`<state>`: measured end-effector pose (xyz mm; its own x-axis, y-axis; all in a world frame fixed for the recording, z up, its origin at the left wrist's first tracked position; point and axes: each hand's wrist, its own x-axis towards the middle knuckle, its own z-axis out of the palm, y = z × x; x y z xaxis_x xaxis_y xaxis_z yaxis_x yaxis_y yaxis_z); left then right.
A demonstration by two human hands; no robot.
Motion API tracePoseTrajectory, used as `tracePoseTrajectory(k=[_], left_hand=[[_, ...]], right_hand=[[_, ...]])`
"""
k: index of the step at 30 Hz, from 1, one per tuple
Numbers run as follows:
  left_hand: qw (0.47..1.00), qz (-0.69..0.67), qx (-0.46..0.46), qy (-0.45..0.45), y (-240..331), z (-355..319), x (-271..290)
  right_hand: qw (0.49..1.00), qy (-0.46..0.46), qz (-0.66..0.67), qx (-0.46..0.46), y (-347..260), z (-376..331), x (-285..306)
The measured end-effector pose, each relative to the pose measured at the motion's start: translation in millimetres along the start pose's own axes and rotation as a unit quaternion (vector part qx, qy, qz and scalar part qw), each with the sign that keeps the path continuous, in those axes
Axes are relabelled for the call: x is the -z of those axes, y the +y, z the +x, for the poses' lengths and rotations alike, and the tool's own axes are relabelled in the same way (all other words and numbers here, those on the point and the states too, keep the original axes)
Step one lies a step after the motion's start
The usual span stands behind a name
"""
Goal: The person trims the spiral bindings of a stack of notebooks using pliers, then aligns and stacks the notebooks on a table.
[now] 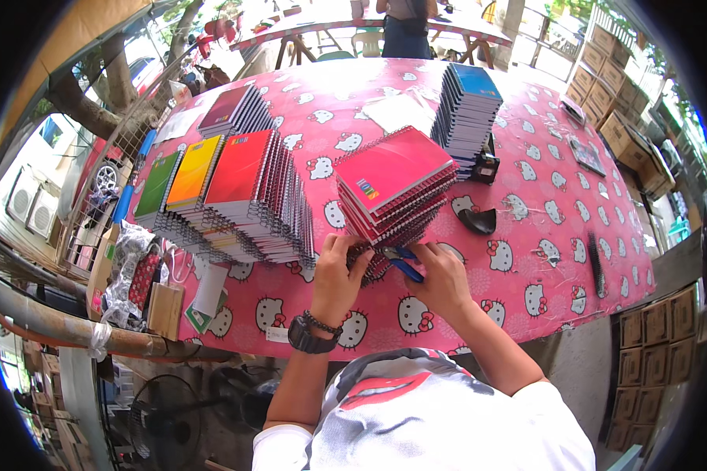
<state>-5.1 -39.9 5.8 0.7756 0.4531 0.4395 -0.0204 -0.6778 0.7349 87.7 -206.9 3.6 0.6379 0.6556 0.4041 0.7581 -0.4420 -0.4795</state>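
A tall, slightly fanned stack of red spiral notebooks (397, 169) stands in front of me at the table's middle. At its near lower corner my left hand (339, 271) is closed, fingers and thumb pinching the dark coil of a notebook (377, 271) low by the stack. From the other side my right hand (441, 276) grips blue-handled pliers (407, 267), whose metal jaws point left at that coil. The jaw tips are too small to tell whether they touch the wire. A black watch and a beaded bracelet sit on my left wrist.
Green (159, 182), yellow (195, 171) and red (240, 166) notebook stacks stand left, a maroon stack (232, 110) behind them. Blue-topped notebooks (467, 98) rise at the back right. A black dish-like object (478, 220) and a dark brush-like object (596, 263) lie right on the pink tablecloth (526, 251).
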Motion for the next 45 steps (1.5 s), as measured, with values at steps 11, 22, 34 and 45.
tracePoseTrajectory(k=[11, 22, 34, 45], left_hand=[[0.97, -0.19, 0.152, 0.009, -26, -11, -1], [0.919, -0.323, 0.223, -0.046, -22, -8, 3], [0.99, -0.063, 0.11, -0.058, -8, -4, -4], [0.997, -0.024, 0.026, -0.069, -17, -6, 2]], right_hand=[[0.999, 0.002, -0.032, 0.019, -3, -5, -3], [0.997, -0.068, 0.024, -0.016, 4, -2, -6], [0.998, -0.054, 0.02, -0.038, 11, -9, -4], [0.999, -0.015, -0.04, 0.003, 15, -15, -11]])
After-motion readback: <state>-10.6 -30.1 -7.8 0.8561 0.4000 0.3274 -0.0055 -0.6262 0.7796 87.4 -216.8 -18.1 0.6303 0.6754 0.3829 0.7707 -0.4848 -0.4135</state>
